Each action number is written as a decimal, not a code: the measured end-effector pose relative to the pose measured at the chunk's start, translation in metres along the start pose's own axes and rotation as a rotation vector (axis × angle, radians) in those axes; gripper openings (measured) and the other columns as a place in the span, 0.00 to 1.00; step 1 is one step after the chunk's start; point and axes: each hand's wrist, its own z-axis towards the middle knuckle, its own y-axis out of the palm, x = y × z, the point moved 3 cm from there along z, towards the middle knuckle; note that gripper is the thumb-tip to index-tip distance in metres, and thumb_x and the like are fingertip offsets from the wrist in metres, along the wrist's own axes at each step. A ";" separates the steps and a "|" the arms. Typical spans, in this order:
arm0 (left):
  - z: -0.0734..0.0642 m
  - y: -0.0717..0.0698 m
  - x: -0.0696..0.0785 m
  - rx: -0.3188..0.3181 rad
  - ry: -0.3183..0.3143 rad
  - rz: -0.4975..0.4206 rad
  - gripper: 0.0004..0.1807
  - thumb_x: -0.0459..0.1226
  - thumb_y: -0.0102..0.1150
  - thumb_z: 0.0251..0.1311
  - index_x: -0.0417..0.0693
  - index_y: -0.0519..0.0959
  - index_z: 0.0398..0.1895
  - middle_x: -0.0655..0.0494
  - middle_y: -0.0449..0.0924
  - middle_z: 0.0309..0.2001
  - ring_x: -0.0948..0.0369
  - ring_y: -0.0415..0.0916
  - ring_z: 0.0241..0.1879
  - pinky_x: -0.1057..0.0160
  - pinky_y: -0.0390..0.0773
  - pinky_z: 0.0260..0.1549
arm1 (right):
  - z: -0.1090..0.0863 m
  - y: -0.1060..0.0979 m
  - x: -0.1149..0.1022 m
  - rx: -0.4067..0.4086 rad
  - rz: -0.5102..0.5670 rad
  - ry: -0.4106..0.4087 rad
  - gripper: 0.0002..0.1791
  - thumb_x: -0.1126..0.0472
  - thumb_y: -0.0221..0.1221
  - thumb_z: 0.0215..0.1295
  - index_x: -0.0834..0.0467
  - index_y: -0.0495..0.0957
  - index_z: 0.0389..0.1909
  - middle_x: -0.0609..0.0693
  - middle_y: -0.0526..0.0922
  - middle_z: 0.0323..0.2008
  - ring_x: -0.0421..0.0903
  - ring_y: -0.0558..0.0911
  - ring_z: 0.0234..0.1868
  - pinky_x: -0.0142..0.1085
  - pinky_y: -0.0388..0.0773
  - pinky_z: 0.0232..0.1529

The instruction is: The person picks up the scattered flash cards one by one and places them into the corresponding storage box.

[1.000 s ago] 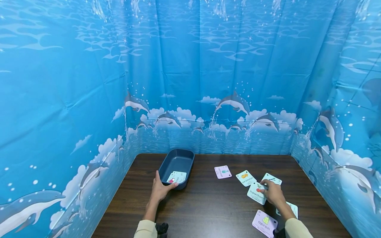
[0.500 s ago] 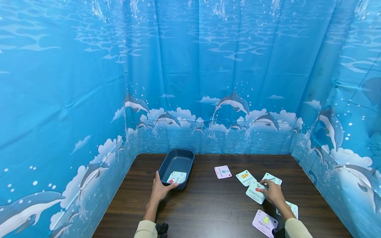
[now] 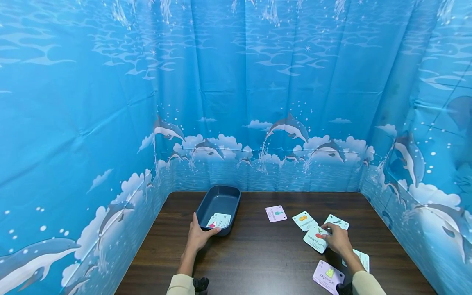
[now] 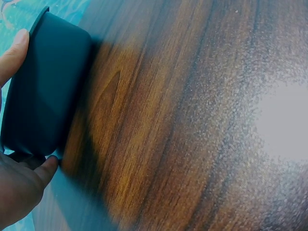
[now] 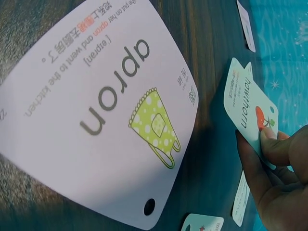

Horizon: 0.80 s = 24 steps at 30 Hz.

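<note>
Sky-blue curtains printed with dolphins and clouds (image 3: 221, 94) enclose a dark brown wood-grain table (image 3: 258, 266). At its left lies a navy, rounded rectangular tray (image 3: 221, 201), its long axis running away from the person, leaning slightly right; one pale mint card (image 3: 222, 219) sits in its near end. The left hand (image 3: 198, 237) grips the tray's near-left corner. Well to the right, the right hand (image 3: 338, 238) pinches a pale mint, round-cornered "hawthorn" card (image 3: 313, 241) between thumb and fingers. That card lies just left of this hand, on its tray-facing side, overlapping a mint "persimmon" card (image 3: 303, 219); whether they touch is hard to tell. A lilac "apron" card (image 3: 326, 275) lies nearer the person.
</note>
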 end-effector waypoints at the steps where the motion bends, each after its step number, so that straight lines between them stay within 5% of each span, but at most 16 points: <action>1: 0.000 0.000 0.000 0.000 -0.002 -0.004 0.75 0.54 0.81 0.55 0.37 0.35 0.87 0.20 0.47 0.81 0.26 0.55 0.77 0.25 0.58 0.75 | 0.000 0.000 0.000 0.002 0.004 -0.001 0.16 0.70 0.66 0.65 0.67 0.84 0.53 0.76 0.82 0.57 0.63 0.80 0.48 0.62 0.77 0.53; 7: 0.002 -0.001 -0.001 -0.001 0.008 -0.001 0.75 0.55 0.81 0.55 0.36 0.35 0.87 0.19 0.48 0.80 0.25 0.56 0.76 0.26 0.59 0.75 | -0.002 0.003 0.002 0.035 0.041 -0.001 0.15 0.70 0.68 0.62 0.67 0.85 0.50 0.69 0.87 0.46 0.59 0.81 0.43 0.53 0.77 0.45; 14: 0.001 -0.001 -0.002 -0.004 0.012 0.006 0.75 0.55 0.81 0.55 0.35 0.35 0.87 0.19 0.48 0.80 0.25 0.55 0.77 0.25 0.60 0.74 | -0.007 0.009 -0.003 0.035 0.224 0.035 0.16 0.73 0.66 0.65 0.71 0.83 0.53 0.63 0.84 0.36 0.49 0.82 0.34 0.35 0.84 0.25; 24: 0.000 -0.001 0.001 -0.001 0.004 0.003 0.75 0.55 0.81 0.55 0.37 0.35 0.87 0.20 0.48 0.80 0.26 0.56 0.77 0.26 0.60 0.74 | -0.009 0.012 -0.011 0.024 0.249 0.037 0.15 0.74 0.65 0.66 0.71 0.83 0.53 0.63 0.82 0.37 0.49 0.82 0.35 0.35 0.86 0.26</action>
